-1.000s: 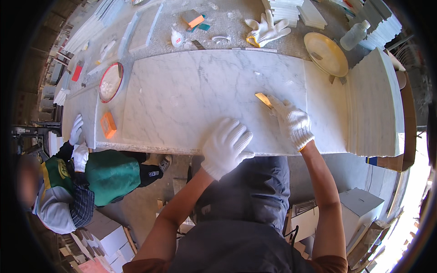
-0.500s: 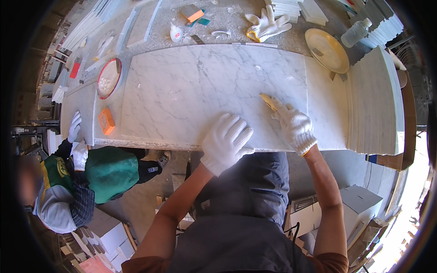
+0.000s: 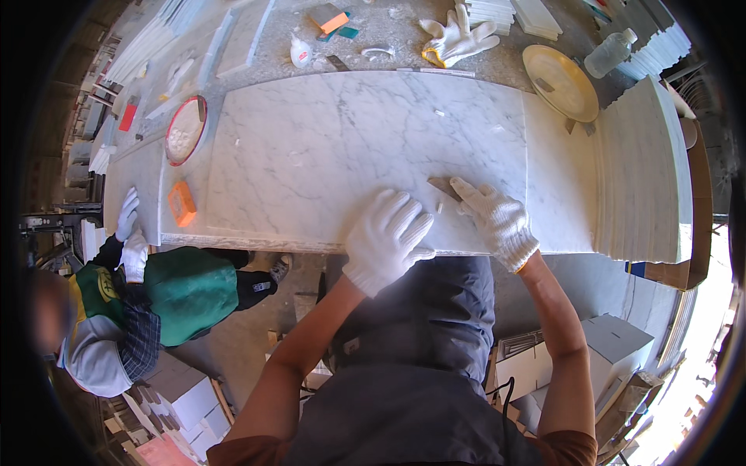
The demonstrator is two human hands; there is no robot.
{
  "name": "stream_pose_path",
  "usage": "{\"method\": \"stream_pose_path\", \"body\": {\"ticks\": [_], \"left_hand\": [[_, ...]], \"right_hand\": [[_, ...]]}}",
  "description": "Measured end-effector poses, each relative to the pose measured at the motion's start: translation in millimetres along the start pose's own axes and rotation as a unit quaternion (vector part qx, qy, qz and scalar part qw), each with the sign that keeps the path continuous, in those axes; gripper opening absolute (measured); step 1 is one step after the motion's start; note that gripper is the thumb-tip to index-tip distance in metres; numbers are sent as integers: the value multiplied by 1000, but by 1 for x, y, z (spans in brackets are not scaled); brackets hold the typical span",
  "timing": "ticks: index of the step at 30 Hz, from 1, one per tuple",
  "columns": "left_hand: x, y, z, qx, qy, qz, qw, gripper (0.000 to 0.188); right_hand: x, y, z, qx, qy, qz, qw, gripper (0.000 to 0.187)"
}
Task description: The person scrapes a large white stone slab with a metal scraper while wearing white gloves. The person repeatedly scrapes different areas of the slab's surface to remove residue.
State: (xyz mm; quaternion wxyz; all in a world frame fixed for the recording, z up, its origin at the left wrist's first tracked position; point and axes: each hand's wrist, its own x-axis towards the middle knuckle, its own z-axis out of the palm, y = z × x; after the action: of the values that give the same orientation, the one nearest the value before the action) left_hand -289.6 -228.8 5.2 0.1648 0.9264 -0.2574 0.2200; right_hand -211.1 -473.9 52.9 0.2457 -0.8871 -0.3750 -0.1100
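Observation:
A wide white marble slab (image 3: pixel 311 147) with grey veins lies before me. My left hand (image 3: pixel 388 237), in a white knitted glove, rests flat on it near the front edge, fingers stretched out. My right hand (image 3: pixel 497 221), gloved likewise, is closed on a flat metal scraper blade (image 3: pixel 443 186). The blade points to the far left, low over the slab or touching it; I cannot tell which. A small white chip (image 3: pixel 440 208) lies just left of the right hand's fingers. Another white chip (image 3: pixel 440 113) sits farther back on the marble.
On the right stand a yellow-rimmed bowl (image 3: pixel 544 58), a plastic bottle (image 3: pixel 611 54) and stacked slabs (image 3: pixel 641 171). To the left are a red-rimmed bowl of white paste (image 3: pixel 185 140) and an orange block (image 3: pixel 183 203). A spare glove (image 3: pixel 458 37) lies behind. A co-worker (image 3: pixel 148 311) is at the left.
My right hand has drawn the blade slightly toward me and leftward, and the blade's tilt has changed, its golden glint gone. My left hand stays nearly in place.

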Motion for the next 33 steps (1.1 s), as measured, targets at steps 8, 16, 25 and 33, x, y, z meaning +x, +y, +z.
{"method": "stream_pose_path", "body": {"ticks": [8, 16, 25, 33], "left_hand": [[-2, -2, 1, 0, -11, -1, 1000, 60], [2, 2, -3, -35, -22, -21, 999, 61], [-1, 1, 0, -19, -3, -6, 1000, 64], [17, 3, -15, -121, -44, -124, 984, 86]], "right_hand": [[4, 14, -3, 24, -49, 89, 994, 52], [5, 27, 3, 51, 25, -8, 998, 48], [2, 35, 1, 57, 3, -1, 998, 47], [-44, 42, 3, 330, 114, 435, 830, 45]]}}
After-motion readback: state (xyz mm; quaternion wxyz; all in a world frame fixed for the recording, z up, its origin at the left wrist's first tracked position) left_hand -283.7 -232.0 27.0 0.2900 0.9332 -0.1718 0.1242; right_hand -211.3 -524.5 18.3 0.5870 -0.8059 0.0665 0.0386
